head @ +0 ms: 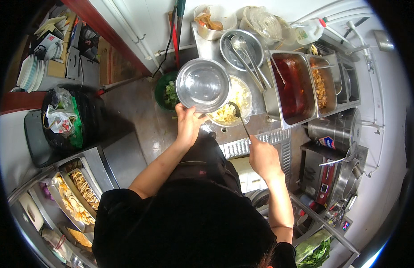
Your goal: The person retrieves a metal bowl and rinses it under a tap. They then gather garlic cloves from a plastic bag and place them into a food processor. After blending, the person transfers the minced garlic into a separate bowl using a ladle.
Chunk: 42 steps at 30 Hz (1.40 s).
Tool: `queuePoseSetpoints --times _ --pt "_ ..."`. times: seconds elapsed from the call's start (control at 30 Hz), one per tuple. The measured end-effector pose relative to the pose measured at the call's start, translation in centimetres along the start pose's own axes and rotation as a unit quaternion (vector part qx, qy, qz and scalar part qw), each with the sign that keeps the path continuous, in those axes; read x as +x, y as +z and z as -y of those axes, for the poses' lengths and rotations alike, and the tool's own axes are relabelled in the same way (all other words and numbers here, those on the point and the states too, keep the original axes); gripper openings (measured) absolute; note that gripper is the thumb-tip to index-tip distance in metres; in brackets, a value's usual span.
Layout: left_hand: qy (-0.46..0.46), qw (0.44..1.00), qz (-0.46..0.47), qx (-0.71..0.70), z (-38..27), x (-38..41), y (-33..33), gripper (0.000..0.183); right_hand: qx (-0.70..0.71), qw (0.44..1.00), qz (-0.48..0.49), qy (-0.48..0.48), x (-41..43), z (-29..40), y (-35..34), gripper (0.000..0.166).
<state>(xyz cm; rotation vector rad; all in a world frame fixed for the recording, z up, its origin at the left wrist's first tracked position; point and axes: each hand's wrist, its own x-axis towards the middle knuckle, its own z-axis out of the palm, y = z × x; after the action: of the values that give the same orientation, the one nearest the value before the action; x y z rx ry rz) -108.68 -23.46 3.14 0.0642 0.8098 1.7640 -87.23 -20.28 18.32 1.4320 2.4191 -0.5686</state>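
Observation:
My left hand (188, 125) holds a round stainless steel bowl (203, 85) by its near rim; no food shows inside it. The bowl partly covers a wide basin (249, 104) of pale yellow chopped food (239, 90). My right hand (263, 154) grips the handle of a dark ladle (236, 109), whose head rests in the yellow food at the basin's near side. Left of the steel bowl, and partly behind it, stands a green bucket (160, 95) with chopped green leaves (171, 93).
A steel bowl (227, 37) with tongs (249, 62) sits beyond the basin. To the right are a deep tray of red liquid (296, 100) and a steel pot (331, 129). A black-lined bin (83, 117) stands left; food trays (71, 202) lie lower left.

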Motion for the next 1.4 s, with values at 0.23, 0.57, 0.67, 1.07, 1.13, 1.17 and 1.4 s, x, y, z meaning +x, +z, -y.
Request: queuePoseSetpoints --times 0.23,0.57,0.67,1.07,1.13,1.17,1.4 --pt "0.011 1.000 -0.009 0.016 0.5 1.7 1.9 0.020 -0.014 0.999 0.033 -0.013 -0.5 0.0 0.6 0.023" --pt "0.008 0.999 -0.018 0.044 0.2 2.9 3.3 0.024 0.214 0.975 -0.024 -0.048 0.3 -3.1 1.7 0.029" --pt "0.009 0.999 -0.018 0.049 0.3 2.9 3.1 0.023 0.294 0.956 0.013 0.007 -0.4 -3.8 1.5 0.031" --pt "0.116 0.952 -0.059 0.276 -4.0 0.8 0.7 0.035 0.616 0.777 0.023 0.130 -3.7 -4.6 3.9 0.033" --pt "0.126 0.941 -0.051 0.311 -4.9 0.0 0.4 0.039 0.624 0.769 -0.013 0.138 -4.3 -3.8 3.4 0.034" --pt "0.134 0.941 -0.038 0.308 -5.1 -0.3 0.3 0.041 0.628 0.765 -0.030 0.142 -4.6 -3.3 3.1 0.035" --pt "0.086 0.960 0.004 0.268 -4.7 -2.2 2.1 0.044 0.277 0.938 -0.208 0.023 -4.5 1.6 1.2 0.040"
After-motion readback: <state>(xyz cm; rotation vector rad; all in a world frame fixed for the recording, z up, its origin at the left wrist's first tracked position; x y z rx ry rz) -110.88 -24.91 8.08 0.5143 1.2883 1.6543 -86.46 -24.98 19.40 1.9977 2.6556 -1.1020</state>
